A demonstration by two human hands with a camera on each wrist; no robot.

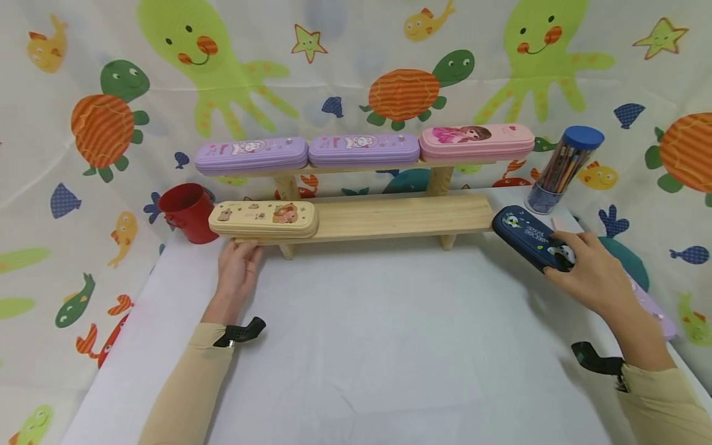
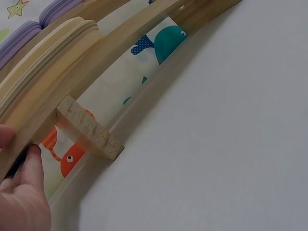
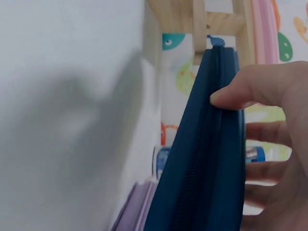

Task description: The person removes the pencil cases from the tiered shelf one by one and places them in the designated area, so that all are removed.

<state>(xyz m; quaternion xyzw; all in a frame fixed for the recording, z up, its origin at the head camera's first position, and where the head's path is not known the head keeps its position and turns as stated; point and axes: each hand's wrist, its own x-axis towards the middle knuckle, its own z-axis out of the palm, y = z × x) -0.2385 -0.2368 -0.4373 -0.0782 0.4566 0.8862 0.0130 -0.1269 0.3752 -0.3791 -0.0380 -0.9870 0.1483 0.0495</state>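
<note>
My right hand (image 1: 597, 272) grips a dark blue pencil case (image 1: 525, 232) with panda pictures, at the right end of a two-tier wooden shelf (image 1: 400, 216). The case is raised off the table and tilted; its zip side shows in the right wrist view, with the thumb on that side and the fingers behind. At the left end of the lower board, my left hand (image 1: 238, 272) holds the board's front edge, fingers partly underneath. Right above it lies a cream pencil case (image 1: 261, 219) with bear pictures. Two purple cases (image 1: 250, 154) and a pink case (image 1: 478, 142) line the upper board.
A red bucket (image 1: 191, 213) stands left of the shelf. To its right is a blue-lidded jar of pencils (image 1: 564, 167). Another purple case (image 1: 651, 309) lies at the table's right edge, partly behind my right forearm. A sea-animal cloth (image 1: 356, 37) hangs behind.
</note>
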